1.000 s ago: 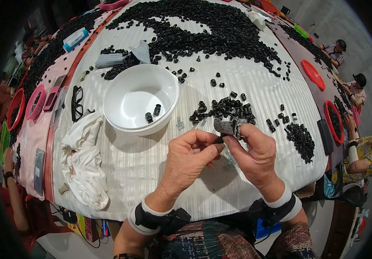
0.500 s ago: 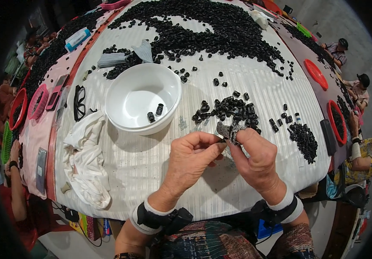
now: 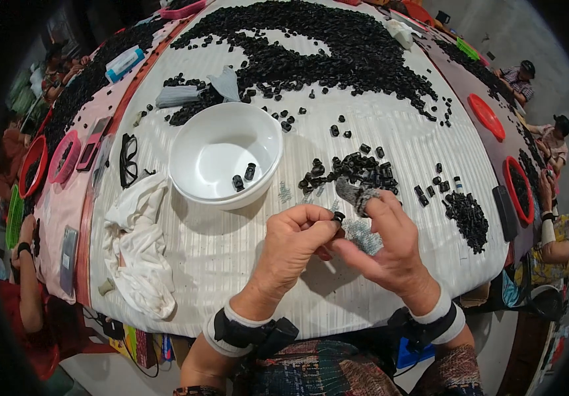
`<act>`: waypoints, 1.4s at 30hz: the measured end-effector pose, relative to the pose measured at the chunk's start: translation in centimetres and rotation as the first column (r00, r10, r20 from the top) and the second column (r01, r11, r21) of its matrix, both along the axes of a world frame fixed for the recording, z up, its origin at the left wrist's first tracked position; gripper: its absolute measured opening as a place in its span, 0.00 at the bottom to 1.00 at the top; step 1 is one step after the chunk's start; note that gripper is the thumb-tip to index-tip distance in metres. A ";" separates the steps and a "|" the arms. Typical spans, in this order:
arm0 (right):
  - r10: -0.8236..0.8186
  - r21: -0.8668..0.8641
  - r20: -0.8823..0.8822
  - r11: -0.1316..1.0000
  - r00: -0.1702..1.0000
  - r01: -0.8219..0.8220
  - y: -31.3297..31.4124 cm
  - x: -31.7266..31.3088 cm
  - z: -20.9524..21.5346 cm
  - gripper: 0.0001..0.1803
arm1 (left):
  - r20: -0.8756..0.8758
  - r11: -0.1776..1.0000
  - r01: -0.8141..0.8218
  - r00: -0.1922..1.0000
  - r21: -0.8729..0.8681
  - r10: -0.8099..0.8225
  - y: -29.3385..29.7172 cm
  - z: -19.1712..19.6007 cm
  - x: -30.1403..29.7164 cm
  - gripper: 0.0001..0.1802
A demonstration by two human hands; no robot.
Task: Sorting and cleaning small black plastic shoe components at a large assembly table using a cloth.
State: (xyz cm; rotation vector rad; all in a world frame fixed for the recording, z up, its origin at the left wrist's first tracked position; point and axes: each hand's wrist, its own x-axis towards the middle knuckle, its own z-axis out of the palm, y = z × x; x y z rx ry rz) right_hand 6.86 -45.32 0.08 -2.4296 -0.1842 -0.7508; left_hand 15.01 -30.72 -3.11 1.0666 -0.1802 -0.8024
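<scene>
So, what is being changed at the fingertips?

Contact is being broken: the right hand is being drawn back from the small black piece, which was being worked by both hands half a second ago. Perhaps one bout of pressing is being ended, though that is only being inferred.

And how is the piece being held?

By the left hand alone, it is being pinched between thumb and forefinger over the near part of the table. The right thumb and the forefinger in its grey cover are being kept well apart, nothing being seen between them; the palm is being hidden.

What is being shown around them?

Beyond the hands, loose black parts are being borne by a striped white cloth. Two more are being held in a white bowl. At both side tables, similar parts are being spread near co-workers.
</scene>
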 end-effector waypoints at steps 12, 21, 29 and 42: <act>-0.011 -0.239 0.079 0.971 0.997 0.030 1.1 0.5 -0.8 0.23 | 0.033 0.999 0.024 0.999 -0.044 -0.022 0.2 -0.3 -0.2 0.07; -0.019 -0.303 0.039 0.952 0.999 0.030 0.7 0.1 -0.5 0.20 | 0.090 0.998 0.044 0.995 0.047 -0.048 0.1 -0.1 -0.2 0.07; -0.024 -0.337 0.053 0.940 0.998 0.040 0.4 0.2 -0.3 0.18 | 0.046 0.998 0.034 0.998 0.046 -0.036 0.2 0.1 -0.2 0.08; -0.012 -0.306 0.080 0.951 0.997 0.036 0.1 0.5 -1.0 0.15 | -0.022 0.996 0.080 0.997 0.033 -0.079 0.3 0.3 0.0 0.11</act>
